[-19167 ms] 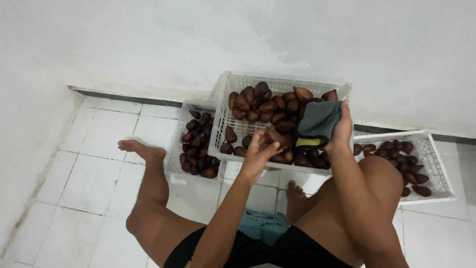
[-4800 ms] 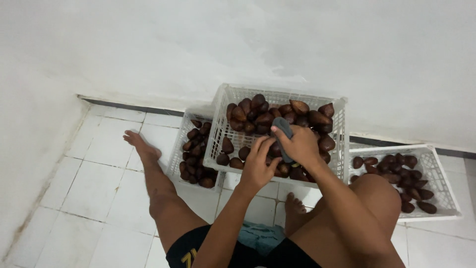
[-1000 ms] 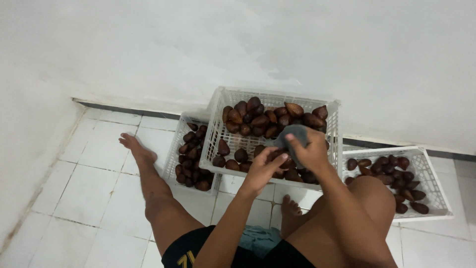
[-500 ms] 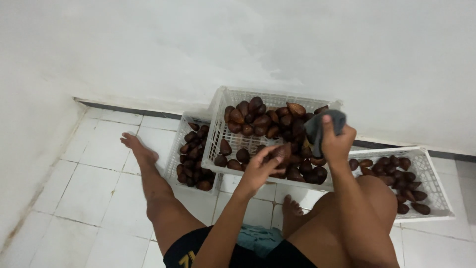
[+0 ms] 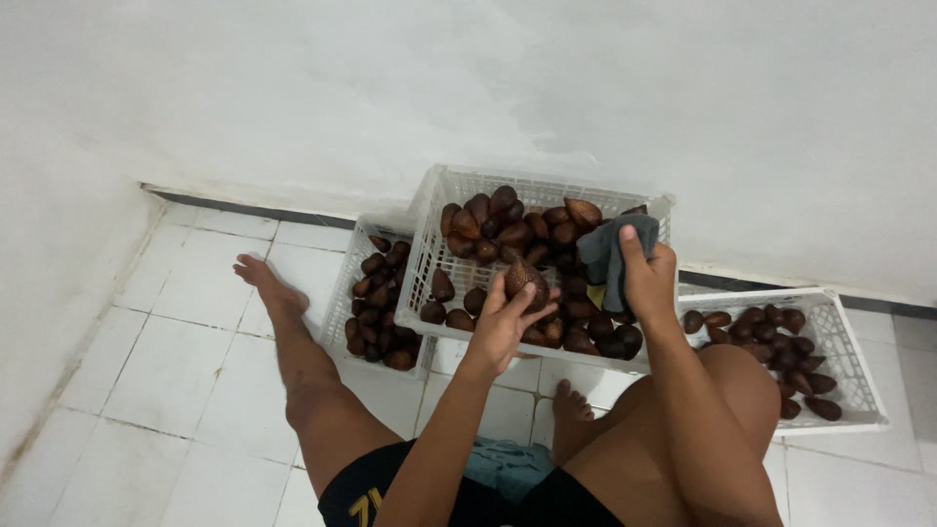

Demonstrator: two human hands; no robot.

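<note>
My left hand (image 5: 505, 322) holds one brown scaly fruit (image 5: 524, 279) just above the near rim of the middle white crate (image 5: 436, 207), fingers wrapped around it. My right hand (image 5: 648, 278) grips a grey cloth (image 5: 612, 252) over the right side of the same crate. That crate is heaped with several brown, pointed, scaly fruits. It rests raised, overlapping the two lower crates on either side.
A lower white crate (image 5: 344, 288) of the same fruits sits left, another (image 5: 851, 373) right. My left leg (image 5: 293, 342) stretches over the white floor tiles; my right knee (image 5: 732, 390) is bent up. A white wall stands behind the crates. A blue cloth (image 5: 503, 466) lies under me.
My right hand has lifted the grey cloth off the fruit and moved it right. My left hand now holds the fruit alone over the crate's front.
</note>
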